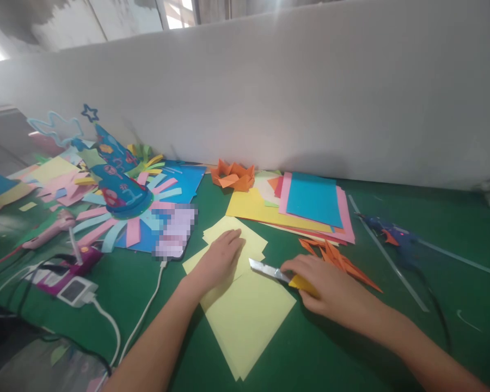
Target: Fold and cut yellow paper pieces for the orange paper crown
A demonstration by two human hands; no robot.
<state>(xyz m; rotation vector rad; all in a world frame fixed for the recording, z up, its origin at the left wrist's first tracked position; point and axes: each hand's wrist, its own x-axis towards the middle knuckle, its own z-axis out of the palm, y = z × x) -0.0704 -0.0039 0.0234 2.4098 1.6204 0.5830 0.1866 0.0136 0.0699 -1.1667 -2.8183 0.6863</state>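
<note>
Pale yellow paper sheets (pixel 248 318) lie overlapped on the green tabletop in front of me, some turned at an angle. Flat on their upper part rests my left hand (pixel 220 256), its fingers stretched out over the paper. My right hand (pixel 324 280) is closed around the yellow handle of a box cutter (pixel 269 270). The cutter's blade is out and points left over the sheets, close to my left fingertips; I cannot tell whether it touches the paper. Folded orange paper pieces (pixel 341 261) lie just beyond my right hand.
Stacked coloured paper (pixel 314 198) and an orange paper ring (pixel 232 175) lie behind. At left are decorated blue cone hats (pixel 120 182), a phone (pixel 175 231) on a cable, a purple power strip (pixel 71 269) and a pink glue gun (pixel 51 228). A blue glue gun (pixel 396 237) and glue sticks lie right.
</note>
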